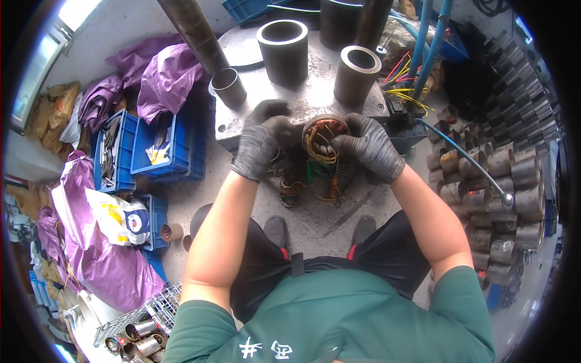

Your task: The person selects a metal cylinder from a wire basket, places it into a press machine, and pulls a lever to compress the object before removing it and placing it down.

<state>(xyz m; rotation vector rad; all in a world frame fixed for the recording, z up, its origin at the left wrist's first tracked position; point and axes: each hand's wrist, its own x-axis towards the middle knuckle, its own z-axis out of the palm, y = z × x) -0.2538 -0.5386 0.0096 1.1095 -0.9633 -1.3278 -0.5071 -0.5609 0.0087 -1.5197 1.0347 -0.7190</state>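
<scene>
A round motor stator (327, 129) with copper windings and loose yellowish leads is held at the near edge of the metal work table (315, 91). My right hand (370, 145), in a dark grey glove, grips its right side, fingers behind the rim and thumb toward the front. Just left of the stator is my left hand (264, 140), gloved alike, a little blurred, its fingers curved and apart with nothing visible in them. Beneath the stator hang a green piece (317, 170) and more wires, partly in shadow.
Steel cylinders (283, 60) and a smaller ring-topped one (358, 75) stand on the table. Blue hoses and coloured wires (402, 78) are at its right corner. Several metal sleeves (478, 199) are stacked at right. Blue crates (160, 145) and purple sheeting (91, 230) lie left.
</scene>
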